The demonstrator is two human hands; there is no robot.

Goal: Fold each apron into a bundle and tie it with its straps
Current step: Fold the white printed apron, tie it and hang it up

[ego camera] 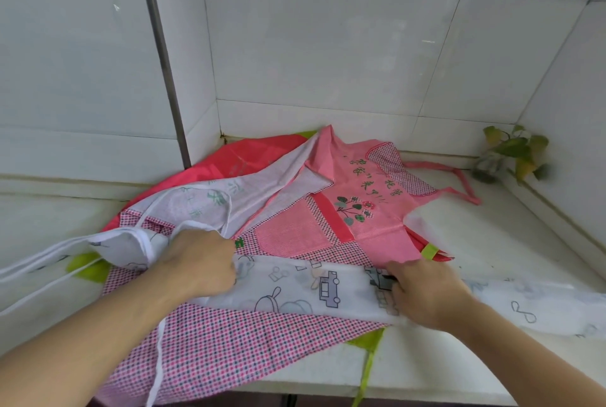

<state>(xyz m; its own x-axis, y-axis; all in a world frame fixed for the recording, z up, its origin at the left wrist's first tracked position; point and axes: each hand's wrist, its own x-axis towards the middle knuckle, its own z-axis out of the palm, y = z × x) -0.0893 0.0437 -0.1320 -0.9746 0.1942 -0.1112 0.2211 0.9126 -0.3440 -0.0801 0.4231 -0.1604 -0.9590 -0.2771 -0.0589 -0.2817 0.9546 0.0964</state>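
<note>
My left hand (200, 262) and right hand (423, 291) both clamp the folded white apron (305, 288) — it lies across the pink aprons (354, 209) heaped on a white counter (492, 236) — tiled walls (328, 39), small plant (511, 154) in the corner.

We find the counter (511, 242) hemmed by tiled wall (328, 45) from nine o'clock round to three, with a metal pipe (164, 55) standing upright at eleven and a small leafy plant (515, 154) in the two o'clock corner. A heap of aprons (229, 334) covers the middle, their white straps (39, 269) trailing toward nine. We see bare counter at three o'clock, between heap and wall, and a strip at nine.
</note>
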